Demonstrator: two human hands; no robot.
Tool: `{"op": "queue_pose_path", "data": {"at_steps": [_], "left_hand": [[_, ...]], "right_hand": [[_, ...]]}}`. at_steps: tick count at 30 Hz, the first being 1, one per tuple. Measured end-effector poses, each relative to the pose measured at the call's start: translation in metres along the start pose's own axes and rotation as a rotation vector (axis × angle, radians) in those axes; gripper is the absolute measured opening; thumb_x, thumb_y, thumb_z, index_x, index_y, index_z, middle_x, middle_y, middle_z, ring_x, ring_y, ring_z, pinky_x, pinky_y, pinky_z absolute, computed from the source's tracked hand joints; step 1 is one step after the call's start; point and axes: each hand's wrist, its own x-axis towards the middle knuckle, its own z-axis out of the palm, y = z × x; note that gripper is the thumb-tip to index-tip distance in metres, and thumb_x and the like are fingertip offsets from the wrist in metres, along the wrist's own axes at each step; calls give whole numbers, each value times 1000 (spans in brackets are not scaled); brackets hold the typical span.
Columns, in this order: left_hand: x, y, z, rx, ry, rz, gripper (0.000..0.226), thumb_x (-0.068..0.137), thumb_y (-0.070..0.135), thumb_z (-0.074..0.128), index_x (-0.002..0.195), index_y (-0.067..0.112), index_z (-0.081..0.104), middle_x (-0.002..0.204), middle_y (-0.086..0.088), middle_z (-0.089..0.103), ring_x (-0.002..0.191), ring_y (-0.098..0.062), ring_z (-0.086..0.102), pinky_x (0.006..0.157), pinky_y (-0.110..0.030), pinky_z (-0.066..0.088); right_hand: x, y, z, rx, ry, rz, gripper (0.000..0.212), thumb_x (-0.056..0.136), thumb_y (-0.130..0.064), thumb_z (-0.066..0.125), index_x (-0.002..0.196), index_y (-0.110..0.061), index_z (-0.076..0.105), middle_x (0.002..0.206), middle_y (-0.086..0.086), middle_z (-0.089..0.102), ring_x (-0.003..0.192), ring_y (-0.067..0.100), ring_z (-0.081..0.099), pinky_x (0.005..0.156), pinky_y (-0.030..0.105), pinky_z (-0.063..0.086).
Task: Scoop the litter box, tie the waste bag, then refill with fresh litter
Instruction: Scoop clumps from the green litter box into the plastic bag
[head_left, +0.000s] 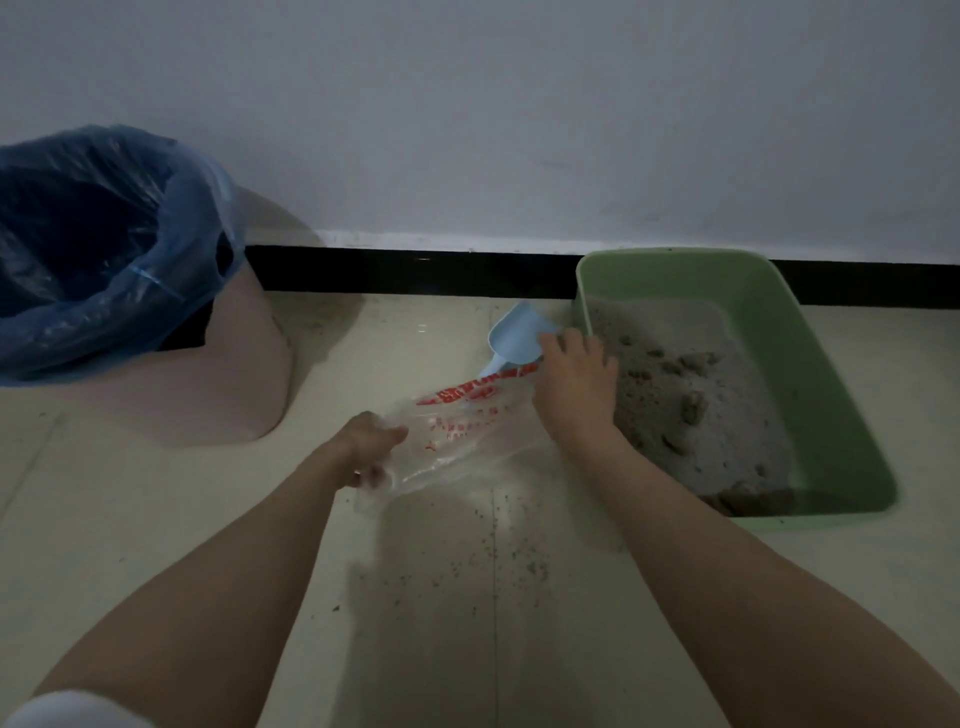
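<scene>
A green litter box (810, 374) stands on the floor at the right, holding grey litter with brown clumps (691, 405). A light blue scoop (519, 332) lies on the floor just left of the box. A clear plastic bag with red print (462, 431) stretches between my hands. My left hand (371, 449) grips the bag's near end. My right hand (574, 384) is at the bag's far end, its fingertips touching the scoop beside the box's left rim. Whether it holds the bag is hidden.
A pink bin (244, 384) lined with a blue plastic bag (104, 249) stands at the left against the wall. Scattered litter grains (488, 561) dot the tiled floor between my arms. A black baseboard (415, 270) runs along the wall.
</scene>
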Motion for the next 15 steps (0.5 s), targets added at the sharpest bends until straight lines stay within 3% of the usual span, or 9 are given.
{"op": "queue_pose_path", "data": {"at_steps": [2,5,7,9,12,13,15], "left_hand": [[5,1,-1,31,0,24,45,92,30,56,126,4,41,108,-17,57,65,-26,59,56,-35,51],[13,-2,3,276,189,185,65,85,28,65,136,10,30,130,-18,44,111,-36,52,89,-45,48],[14,-2,6,622,479,454,58,84,25,65,133,12,37,131,-15,42,118,-34,43,95,-44,40],[13,5,13,800,596,818,37,83,14,64,119,11,54,117,-12,53,107,-32,48,86,-40,39],[15,11,36,946,366,1185,26,69,0,71,93,11,67,94,-10,64,80,-32,62,62,-35,47],[16,10,44,981,292,1202,28,67,-1,72,92,11,67,96,-10,66,79,-32,64,60,-34,50],[21,9,53,1021,168,1050,32,79,8,65,110,13,63,118,-10,62,100,-32,61,78,-38,53]], "right_hand": [[1,-4,8,20,-19,-180,33,91,-6,42,121,-13,55,115,8,55,105,25,52,78,33,39],[0,-10,23,12,-164,-190,28,92,-8,44,119,-11,54,118,7,54,105,25,55,79,34,45],[0,-11,33,-69,-226,-200,34,92,-10,46,126,-12,48,126,8,51,114,26,51,91,39,42],[3,-11,37,-155,-237,-246,35,91,-12,47,126,-12,49,123,8,56,114,26,52,97,40,37],[7,-12,40,-147,-275,-321,27,94,-9,44,118,-11,56,114,9,63,104,26,60,83,34,44],[7,-11,43,-146,-299,-344,27,94,-7,43,118,-10,56,115,11,63,104,27,60,82,34,45],[7,-7,50,-154,-364,-348,30,93,-7,43,122,-11,51,121,12,58,108,28,57,85,36,44]]}}
